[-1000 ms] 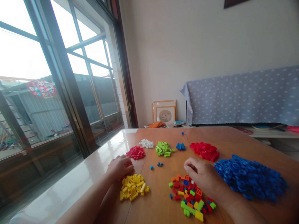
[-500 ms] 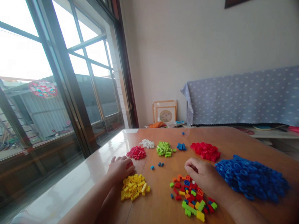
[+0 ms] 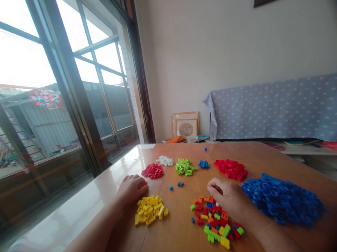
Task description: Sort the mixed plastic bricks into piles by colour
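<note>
My left hand (image 3: 131, 188) rests palm down on the table's left part, fingers spread a little and bent over some orange-red bricks (image 3: 143, 184), mostly hidden beneath it. Close to its wrist lies a pile of yellow bricks (image 3: 150, 210). My right hand (image 3: 224, 192) is closed, its fingers curled inward; whatever they may hold is hidden. Just below that hand spreads a mixed heap of red, orange, green, yellow and blue bricks (image 3: 217, 216). To its right is a large pile of blue bricks (image 3: 283, 199).
Farther back on the wooden table (image 3: 177, 231) lie dark pink bricks (image 3: 153, 171), white bricks (image 3: 164, 160), lime green bricks (image 3: 184, 167), a few blue bricks (image 3: 203, 164) and bright red bricks (image 3: 230, 169). Small blue pieces (image 3: 180, 184) lie mid-table. A window stands left.
My left hand has shifted slightly left, baring a bit more of the orange-red bricks. The right hand stays over the mixed heap. The whole view has moved slightly.
</note>
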Demonstrator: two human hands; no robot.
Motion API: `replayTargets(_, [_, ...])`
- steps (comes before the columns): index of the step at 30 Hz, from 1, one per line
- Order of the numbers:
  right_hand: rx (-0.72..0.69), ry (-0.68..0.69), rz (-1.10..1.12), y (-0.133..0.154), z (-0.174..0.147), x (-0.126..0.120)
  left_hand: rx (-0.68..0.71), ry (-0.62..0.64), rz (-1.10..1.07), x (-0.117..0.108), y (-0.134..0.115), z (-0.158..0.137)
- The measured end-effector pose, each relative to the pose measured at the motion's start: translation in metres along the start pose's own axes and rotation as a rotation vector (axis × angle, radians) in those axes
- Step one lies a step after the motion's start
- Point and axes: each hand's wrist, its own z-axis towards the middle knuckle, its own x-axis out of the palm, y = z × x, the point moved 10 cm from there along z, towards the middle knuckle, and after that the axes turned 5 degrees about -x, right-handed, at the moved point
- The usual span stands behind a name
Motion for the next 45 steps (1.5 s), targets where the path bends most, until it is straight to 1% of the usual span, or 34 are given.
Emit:
replayTargets(5, [0.008, 0.009, -0.001, -0.005, -0.001, 0.004, 0.029, -0.029, -0.016, -0.002, -0.001, -0.003])
replayTargets(16, [0.005, 0.01, -0.013, -0.01, 0.002, 0.006, 0.077, 0.005, -0.062, -0.003, -0.004, -0.006])
replayTargets(24, [-0.002, -0.001, -0.034, -0.01, 0.001, 0.006, 0.069, -0.045, -0.08, -0.005, -0.003, -0.006])
replayTargets(29, [0.003, 0.009, -0.051, -0.013, 0.001, 0.009, 0.069, -0.066, -0.107, -0.012, -0.004, -0.009])
replayTargets(32, [-0.008, 0.001, -0.057, -0.015, 0.001, 0.01, 0.051, -0.083, -0.141, -0.017, -0.001, -0.009])
replayTargets(35, [-0.009, -0.009, -0.056, -0.017, 0.001, 0.01, -0.016, -0.16, -0.183, -0.022, 0.013, -0.007])
replayTargets(39, [-0.005, -0.013, -0.049, -0.016, 0.0, 0.009, -0.157, -0.307, -0.322, -0.027, 0.048, -0.007])
replayTargets(43, [-0.019, -0.003, -0.054, -0.01, 0.0, 0.008, -0.42, -0.396, -0.529, -0.019, 0.096, -0.014])
replayTargets(45, [-0.024, -0.002, -0.058, -0.007, 0.0, 0.007, -0.504, -0.397, -0.569, -0.013, 0.111, -0.018])
